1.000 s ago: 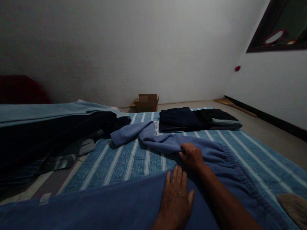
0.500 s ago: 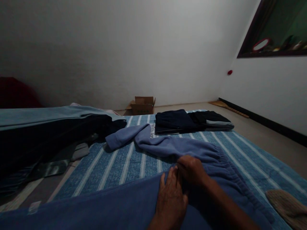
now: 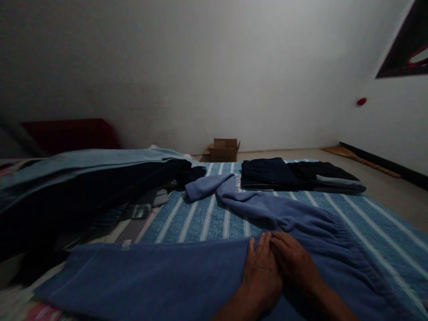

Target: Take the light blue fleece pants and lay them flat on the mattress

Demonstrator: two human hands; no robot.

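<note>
A pair of blue trousers (image 3: 174, 272) lies across the striped bed cover (image 3: 220, 223), one leg flat toward the left and the other bent away behind it. The gathered waistband (image 3: 361, 249) is on the right. My left hand (image 3: 262, 267) rests on the trousers near the crotch with its fingers stretched forward. Right beside it, touching, my right hand (image 3: 294, 258) presses down on the same fabric, its fingers laid out and partly overlapping the left hand's tips. The undersides of both hands are hidden.
Folded dark clothes (image 3: 267, 171) and a black-and-grey folded stack (image 3: 334, 176) lie at the bed's far side. A heap of dark and light-blue garments (image 3: 100, 178) spreads on the left. A cardboard box (image 3: 223, 151) stands by the wall beyond a red object (image 3: 76, 133).
The view has turned left, so everything sits further right. My right hand has gone from a closed pinch on the trousers to lying flatter beside my left hand. The near leg looks flatter.
</note>
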